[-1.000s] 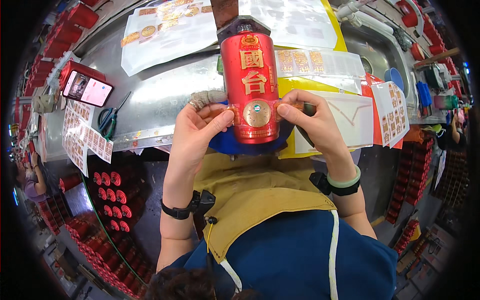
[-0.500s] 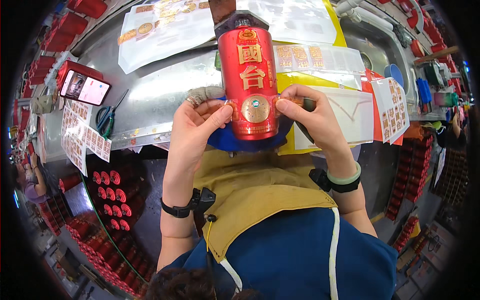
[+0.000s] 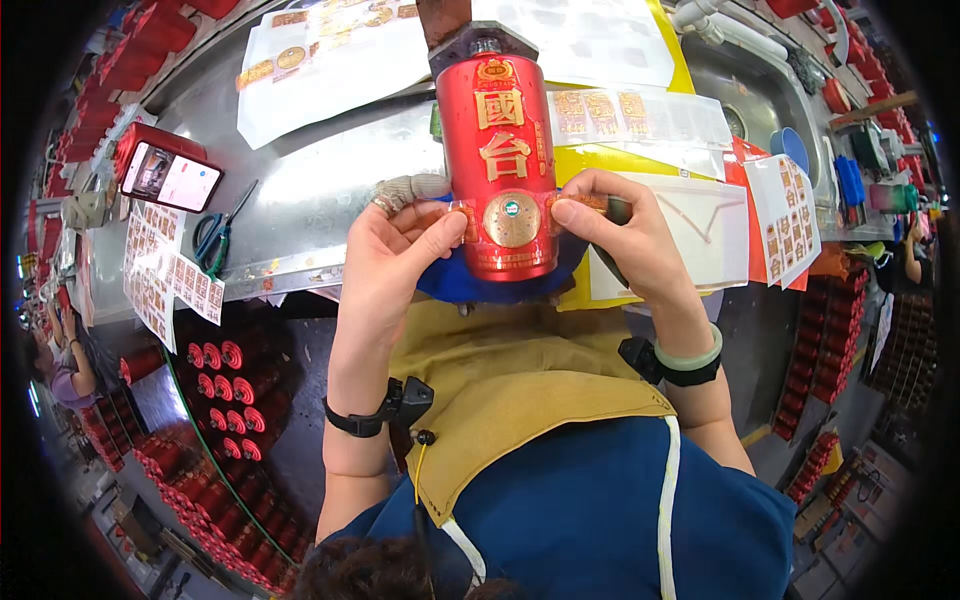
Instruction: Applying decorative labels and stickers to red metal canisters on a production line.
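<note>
A red bottle point(image 3: 497, 130) with raised gold characters lies in front of me, its neck toward a dark holder point(image 3: 470, 42). Across its lower part sits a clear decal strip with a round gold medallion point(image 3: 512, 218) and a small green-and-white centre. My left hand point(image 3: 405, 240) pinches the strip's left end between thumb and fingers; a grey knitted cover point(image 3: 415, 187) wraps one finger. At the right end my right hand point(image 3: 630, 230) pinches likewise, thumb against the bottle's side. A dark green object point(image 3: 618, 210), partly hidden, lies against my right palm. Beneath the bottle is something blue point(image 3: 490, 285).
Decal sheets point(image 3: 340, 60) and a yellow sheet point(image 3: 610, 160) cover parts of the metal table point(image 3: 300, 190). To the left are a phone point(image 3: 170, 178), scissors point(image 3: 220, 235) and more decals point(image 3: 155, 265). Red bottles point(image 3: 225, 390) stand in rows below left. A blue bowl point(image 3: 788, 150) is at right.
Almost nothing differs. Both hands stay at the strip's ends, and the view has shifted very slightly.
</note>
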`<control>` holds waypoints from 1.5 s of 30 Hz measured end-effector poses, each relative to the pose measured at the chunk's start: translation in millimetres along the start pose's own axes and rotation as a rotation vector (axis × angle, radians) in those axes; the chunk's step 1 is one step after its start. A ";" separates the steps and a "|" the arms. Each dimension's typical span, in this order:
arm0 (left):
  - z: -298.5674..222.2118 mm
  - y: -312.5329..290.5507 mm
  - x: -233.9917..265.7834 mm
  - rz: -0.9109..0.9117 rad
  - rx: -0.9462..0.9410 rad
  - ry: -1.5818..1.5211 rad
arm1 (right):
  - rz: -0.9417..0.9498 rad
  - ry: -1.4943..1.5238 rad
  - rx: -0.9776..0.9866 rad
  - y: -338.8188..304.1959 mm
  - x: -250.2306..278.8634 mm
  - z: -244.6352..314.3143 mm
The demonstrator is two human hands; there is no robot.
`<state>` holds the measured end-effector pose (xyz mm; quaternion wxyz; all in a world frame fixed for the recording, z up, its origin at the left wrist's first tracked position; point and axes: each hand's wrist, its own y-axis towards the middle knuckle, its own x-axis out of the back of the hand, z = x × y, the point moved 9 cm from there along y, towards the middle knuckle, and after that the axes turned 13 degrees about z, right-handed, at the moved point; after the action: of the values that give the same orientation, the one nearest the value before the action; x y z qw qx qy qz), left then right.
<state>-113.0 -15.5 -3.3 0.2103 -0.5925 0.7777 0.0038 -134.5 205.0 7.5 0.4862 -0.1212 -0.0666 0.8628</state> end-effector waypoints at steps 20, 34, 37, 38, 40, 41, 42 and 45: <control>0.9 -5.1 7.8 -0.086 -0.110 0.074 | -0.441 -0.720 0.080 -26.3 43.6 32.2; 0.2 -41.2 -50.7 -0.101 -0.498 1.083 | -0.220 -1.024 0.333 -16.4 -40.1 46.0; 2.7 -36.7 -53.2 -0.084 -0.436 1.186 | -0.208 -0.872 0.314 -16.8 -31.0 42.4; -0.1 -36.5 -54.9 -0.078 -0.440 1.186 | -0.214 -0.874 0.313 -18.0 -28.8 45.2; -5.2 -36.3 -63.0 -0.050 -0.467 1.259 | -0.139 -0.752 0.298 -17.1 -25.6 47.9; -7.4 -34.9 -65.5 -0.041 -0.472 1.259 | -0.128 -0.749 0.336 -16.9 -24.3 50.2; -13.1 -34.7 -58.2 -0.116 -0.476 1.129 | -0.137 -0.750 0.335 -17.8 -24.4 52.7; -29.5 -30.3 -53.0 -0.190 -0.475 0.988 | -0.216 -0.847 0.341 -21.7 -29.4 57.1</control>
<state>-83.4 16.6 48.5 -0.3194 -0.6223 0.7049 -0.1182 -117.7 191.3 71.6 0.5163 0.3307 -0.1287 0.7795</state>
